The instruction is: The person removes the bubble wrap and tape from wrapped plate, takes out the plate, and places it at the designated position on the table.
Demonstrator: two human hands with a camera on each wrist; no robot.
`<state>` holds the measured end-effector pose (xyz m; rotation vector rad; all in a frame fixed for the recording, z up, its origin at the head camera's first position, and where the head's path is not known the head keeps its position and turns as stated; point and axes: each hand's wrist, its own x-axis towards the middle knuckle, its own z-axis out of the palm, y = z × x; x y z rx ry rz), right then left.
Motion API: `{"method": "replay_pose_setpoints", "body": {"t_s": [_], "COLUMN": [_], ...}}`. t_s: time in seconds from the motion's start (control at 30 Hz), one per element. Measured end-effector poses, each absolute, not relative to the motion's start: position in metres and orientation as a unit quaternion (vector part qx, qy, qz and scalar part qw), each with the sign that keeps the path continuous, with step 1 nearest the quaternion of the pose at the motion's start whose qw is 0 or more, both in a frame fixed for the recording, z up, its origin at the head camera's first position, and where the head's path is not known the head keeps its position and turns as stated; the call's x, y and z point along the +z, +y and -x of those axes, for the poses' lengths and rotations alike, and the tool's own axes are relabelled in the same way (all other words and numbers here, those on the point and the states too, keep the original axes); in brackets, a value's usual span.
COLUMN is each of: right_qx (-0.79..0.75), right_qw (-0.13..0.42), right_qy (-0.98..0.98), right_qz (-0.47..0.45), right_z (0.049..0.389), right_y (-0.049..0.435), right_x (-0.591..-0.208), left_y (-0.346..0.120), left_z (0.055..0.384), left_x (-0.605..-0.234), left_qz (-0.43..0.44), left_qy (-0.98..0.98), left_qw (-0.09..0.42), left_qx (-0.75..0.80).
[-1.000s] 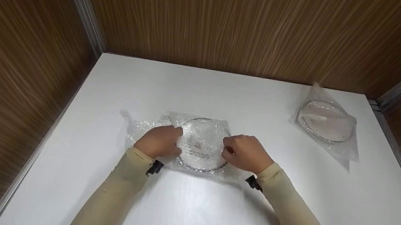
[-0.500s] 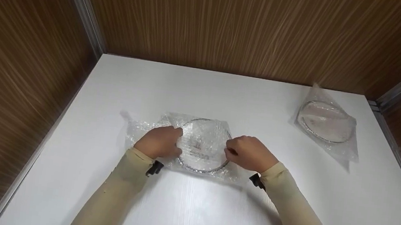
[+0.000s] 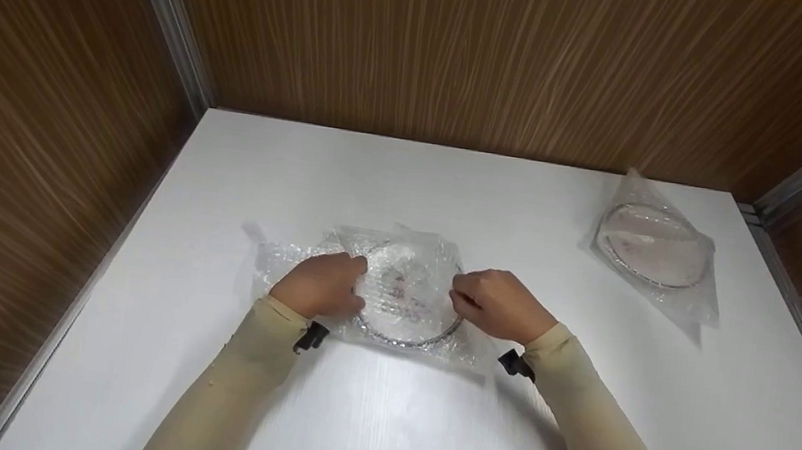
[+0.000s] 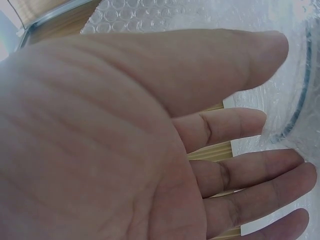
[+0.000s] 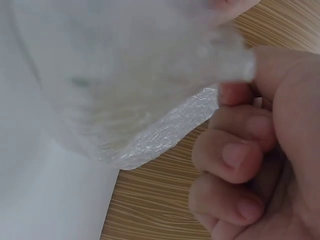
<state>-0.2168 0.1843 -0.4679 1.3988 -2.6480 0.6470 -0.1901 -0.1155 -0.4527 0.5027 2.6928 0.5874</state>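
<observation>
A round flat thing with a dark, shiny rim (image 3: 408,344) lies in clear bubble wrap (image 3: 409,256) at mid-table. Reddish and grey marks show faintly through its middle. My left hand (image 3: 321,284) rests at its left edge, thumb and fingers apart. In the left wrist view the fingers (image 4: 250,172) are nearly straight, with the bubble wrap beyond their tips. At the right edge my right hand (image 3: 501,304) pinches the wrap. The right wrist view shows a gathered end of film (image 5: 235,65) between thumb and index finger, the other fingers curled.
A second wrapped round thing (image 3: 655,246) lies at the back right of the white table (image 3: 379,419). Wood-grain panels (image 3: 421,46) stand at the back and sides. A loose flap of bubble wrap (image 3: 276,260) extends left, partly under the left hand.
My right hand has moved slightly right, pinching the wrap. The upper layer of wrap has shifted, and a small peak now stands at its back edge. My left hand stays in place.
</observation>
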Motion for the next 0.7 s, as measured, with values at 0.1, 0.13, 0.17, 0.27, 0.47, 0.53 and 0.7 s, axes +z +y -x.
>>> {"method": "replay_pose_setpoints", "body": {"t_s": [0.1,0.13,0.17,0.27,0.47,0.53,0.7], "right_qx": [0.202,0.199,0.196,0.185,0.171,0.169,0.158], "right_qw": [0.029,0.026,0.024,0.013,-0.055,-0.056,-0.003], "right_qy": [-0.875,-0.879,-0.884,-0.896,-0.908,-0.912,-0.923], "right_qz": [-0.439,-0.432,-0.423,-0.404,-0.379,-0.37,-0.35], "right_z": [0.217,0.217,0.217,0.217,0.217,0.217,0.214], "right_y": [0.184,0.184,0.184,0.186,0.199,0.204,0.205], "right_x": [-0.468,-0.468,-0.468,-0.466,-0.453,-0.449,-0.444], "left_y": [-0.115,-0.114,-0.114,-0.113,-0.113,-0.113,-0.114], "left_z": [0.191,0.191,0.191,0.192,0.195,0.195,0.195], "left_x": [-0.453,-0.453,-0.452,-0.452,-0.452,-0.452,-0.454], "left_qz": [-0.175,-0.175,-0.176,-0.18,-0.186,-0.184,-0.187], "left_qy": [0.947,0.947,0.947,0.947,0.947,0.947,0.947], "left_qw": [0.173,0.174,0.175,0.175,0.179,0.181,0.171], "left_qx": [0.208,0.207,0.205,0.201,0.193,0.192,0.196]}}
